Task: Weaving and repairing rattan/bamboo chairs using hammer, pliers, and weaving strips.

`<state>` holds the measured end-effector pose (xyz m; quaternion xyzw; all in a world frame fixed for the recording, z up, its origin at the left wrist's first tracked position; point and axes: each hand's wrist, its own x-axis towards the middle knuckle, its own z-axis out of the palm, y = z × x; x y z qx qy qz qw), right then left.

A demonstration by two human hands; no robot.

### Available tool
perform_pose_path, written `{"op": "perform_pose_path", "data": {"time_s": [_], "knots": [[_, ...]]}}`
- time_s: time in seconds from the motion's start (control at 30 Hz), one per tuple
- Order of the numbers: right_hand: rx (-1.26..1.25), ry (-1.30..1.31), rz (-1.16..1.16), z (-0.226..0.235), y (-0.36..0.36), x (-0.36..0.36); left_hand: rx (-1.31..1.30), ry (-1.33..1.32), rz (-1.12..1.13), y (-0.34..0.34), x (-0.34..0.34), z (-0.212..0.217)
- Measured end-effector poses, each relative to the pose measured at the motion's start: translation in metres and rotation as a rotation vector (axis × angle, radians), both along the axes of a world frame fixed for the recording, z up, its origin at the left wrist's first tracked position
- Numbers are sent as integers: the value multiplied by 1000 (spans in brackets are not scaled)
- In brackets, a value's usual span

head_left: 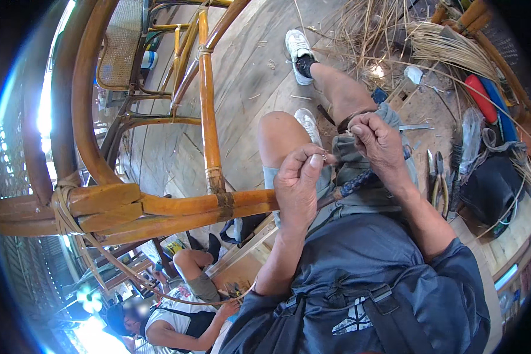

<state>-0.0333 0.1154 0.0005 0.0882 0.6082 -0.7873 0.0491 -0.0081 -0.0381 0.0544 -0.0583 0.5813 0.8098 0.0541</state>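
My left hand (298, 186) is in front of my lap, thumb and fingertips pinched on something tiny and pale that I cannot make out. My right hand (380, 147) is raised a little farther off, its thumb pressed to its curled fingers; a small light speck shows at the tips. A tool handle wrapped in blue (359, 183) lies across my lap below the hands. Beyond my right wrist juts a flat metal strip (416, 127). The varnished rattan furniture frame (206, 207) reaches from the left to beside my left hand.
A rattan bundle (454, 47) and loose strips (366, 26) lie at the far right. Pliers (438, 182), a red object (481, 98) and a black item (492, 192) lie to my right. Another person (177, 321) sits at the lower left. A cane-panelled chair (121, 50) stands far left.
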Motion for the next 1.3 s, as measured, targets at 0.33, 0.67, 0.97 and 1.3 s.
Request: {"op": "perform_pose_path", "data": {"time_s": [0.33, 0.67, 0.97, 1.3], "knots": [[259, 212, 106, -5, -10, -8, -36, -64, 3, 0, -11, -9], [94, 71, 125, -1, -11, -11, -146, -69, -44, -3, -20, -18], [280, 32, 194, -1, -2, -9, -347, 156, -55, 3, -27, -25], [107, 162, 376, 19, -28, -1, -349, 34, 135, 8, -41, -24]]}}
